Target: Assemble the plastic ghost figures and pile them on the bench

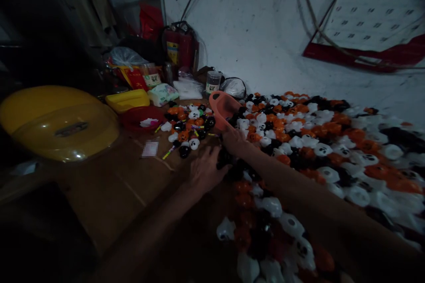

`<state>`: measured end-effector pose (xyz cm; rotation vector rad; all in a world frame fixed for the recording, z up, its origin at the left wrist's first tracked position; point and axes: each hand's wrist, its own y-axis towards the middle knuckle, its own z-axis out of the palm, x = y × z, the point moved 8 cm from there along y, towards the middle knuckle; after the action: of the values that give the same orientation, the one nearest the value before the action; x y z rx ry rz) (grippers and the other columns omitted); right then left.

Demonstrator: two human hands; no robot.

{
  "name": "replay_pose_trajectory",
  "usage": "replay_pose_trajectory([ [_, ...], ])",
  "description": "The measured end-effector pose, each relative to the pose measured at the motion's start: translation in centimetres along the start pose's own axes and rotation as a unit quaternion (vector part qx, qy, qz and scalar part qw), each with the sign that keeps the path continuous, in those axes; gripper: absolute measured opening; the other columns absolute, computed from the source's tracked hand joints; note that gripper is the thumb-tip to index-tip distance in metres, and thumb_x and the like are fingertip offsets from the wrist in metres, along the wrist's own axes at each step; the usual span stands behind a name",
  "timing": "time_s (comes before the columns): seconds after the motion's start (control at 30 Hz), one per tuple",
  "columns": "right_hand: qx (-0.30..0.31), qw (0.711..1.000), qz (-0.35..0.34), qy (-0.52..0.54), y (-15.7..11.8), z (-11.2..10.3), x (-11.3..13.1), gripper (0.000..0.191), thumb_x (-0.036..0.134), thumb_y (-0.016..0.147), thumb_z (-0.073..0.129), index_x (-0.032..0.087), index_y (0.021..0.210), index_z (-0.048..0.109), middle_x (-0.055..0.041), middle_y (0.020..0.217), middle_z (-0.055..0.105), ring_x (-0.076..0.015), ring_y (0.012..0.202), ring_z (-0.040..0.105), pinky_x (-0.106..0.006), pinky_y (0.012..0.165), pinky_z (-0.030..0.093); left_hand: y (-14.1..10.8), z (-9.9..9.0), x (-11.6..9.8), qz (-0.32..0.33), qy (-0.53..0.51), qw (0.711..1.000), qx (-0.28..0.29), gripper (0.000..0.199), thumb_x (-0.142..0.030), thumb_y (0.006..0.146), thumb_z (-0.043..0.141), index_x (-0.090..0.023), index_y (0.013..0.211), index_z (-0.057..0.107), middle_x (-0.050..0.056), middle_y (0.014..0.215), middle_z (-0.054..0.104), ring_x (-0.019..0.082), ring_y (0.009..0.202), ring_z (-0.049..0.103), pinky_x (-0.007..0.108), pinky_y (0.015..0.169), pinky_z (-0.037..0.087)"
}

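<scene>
My right hand (235, 140) is closed at the near edge of an orange plastic scoop (223, 105), which has a hole in its far end. The scoop lies tilted against a big heap of small Halloween figures (299, 139): white ghosts and skulls, orange pumpkins and black pieces. Just left of that hand, my left hand (206, 170) is cupped low over the table, thumb and fingers apart, beside dark figures (229, 170). Whether it touches or grips them is hard to see in the dim light. A smaller group of figures with colourful sticks (189, 126) lies beyond it.
A yellow rounded container (59, 124), a yellow tray (128, 101) and a red bowl (142, 117) stand left on the brown table (119, 185). Behind are a tissue pack (163, 94), a jar (213, 82) and fire extinguishers (181, 46). A calendar (375, 13) hangs on the wall.
</scene>
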<state>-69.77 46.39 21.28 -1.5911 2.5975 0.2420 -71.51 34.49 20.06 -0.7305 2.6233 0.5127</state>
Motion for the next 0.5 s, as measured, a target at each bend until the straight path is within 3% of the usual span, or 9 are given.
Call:
replay_pose_trajectory([
  [0.1, 0.053, 0.998, 0.021, 0.02, 0.7, 1.6, -1.2, 0.033, 0.034, 0.091, 0.053, 0.013, 0.117, 0.054, -0.0108, 0.122, 0.053, -0.0232, 0.111, 0.052, -0.046, 0.094, 0.044, 1.0, 1.5, 0.1, 0.042, -0.018, 0.998, 0.044, 0.036, -0.038, 0.086, 0.049, -0.027, 0.12, 0.052, 0.005, 0.12, 0.053, 0.021, 0.102, 0.057, 0.032, 0.087, 0.046],
  [0.23, 0.096, 0.994, 0.017, 0.059, 1.4, 1.6, -2.1, 0.037, 0.041, 0.09, 0.053, 0.013, 0.113, 0.056, -0.0087, 0.11, 0.059, -0.0202, 0.1, 0.058, -0.042, 0.088, 0.048, 1.9, 1.1, 2.2, 0.039, -0.01, 0.998, 0.039, 0.041, -0.019, 0.082, 0.05, -0.026, 0.123, 0.052, 0.003, 0.122, 0.052, 0.016, 0.109, 0.053, 0.025, 0.094, 0.043],
  [0.37, 0.061, 0.995, 0.029, 0.075, 0.5, 0.4, -0.7, 0.037, 0.045, 0.09, 0.051, 0.015, 0.11, 0.059, -0.009, 0.108, 0.061, -0.0213, 0.102, 0.058, -0.044, 0.091, 0.045, 1.4, 0.3, 4.0, -0.008, 0.035, 0.999, -0.006, 0.038, -0.015, 0.087, 0.044, -0.022, 0.124, 0.051, 0.007, 0.125, 0.051, 0.019, 0.105, 0.057, 0.03, 0.088, 0.048],
  [0.5, 0.007, 0.996, 0.013, 0.084, 0.1, -0.7, 2.2, 0.039, 0.046, 0.091, 0.047, 0.013, 0.106, 0.061, -0.009, 0.104, 0.064, -0.0214, 0.104, 0.058, -0.046, 0.097, 0.039, 1.5, 0.4, 4.6, -0.049, 0.073, 0.995, -0.036, 0.035, -0.021, 0.092, 0.037, -0.023, 0.124, 0.052, 0.01, 0.131, 0.048, 0.023, 0.085, 0.065, 0.039, 0.072, 0.053],
])
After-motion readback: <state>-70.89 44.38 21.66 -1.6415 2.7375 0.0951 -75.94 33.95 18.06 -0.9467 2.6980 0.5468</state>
